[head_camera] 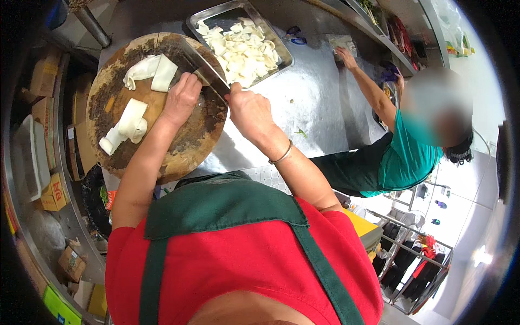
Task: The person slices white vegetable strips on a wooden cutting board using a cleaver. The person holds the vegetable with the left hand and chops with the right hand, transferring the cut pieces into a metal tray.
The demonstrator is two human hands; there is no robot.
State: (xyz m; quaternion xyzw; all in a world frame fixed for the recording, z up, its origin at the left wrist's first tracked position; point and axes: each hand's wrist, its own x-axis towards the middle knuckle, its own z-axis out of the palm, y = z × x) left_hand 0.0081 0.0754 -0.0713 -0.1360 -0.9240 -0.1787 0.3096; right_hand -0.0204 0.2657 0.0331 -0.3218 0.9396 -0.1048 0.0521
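Observation:
On the round wooden chopping board (170,150), my right hand (250,111) grips a cleaver (211,71) by its handle. Its broad blade points away from me, towards the board's far edge. My left hand (183,97) is just left of the blade, fingers curled downward; whatever lies beneath the fingertips is hidden. Left of that hand are two folded, pale strips of food, one farther strip (152,69) and one nearer strip (128,126). Past the board's right edge, a metal tray (286,61) holds many cut pale pieces (245,50).
Blue-handled scissors (298,40) and a green scrap (301,133) lie on the metal worktop (280,126). At right, a co-worker in a green top (414,150) reaches a hand (347,59) onto a small packet (343,42). Shelves with cardboard boxes (55,193) stand at left.

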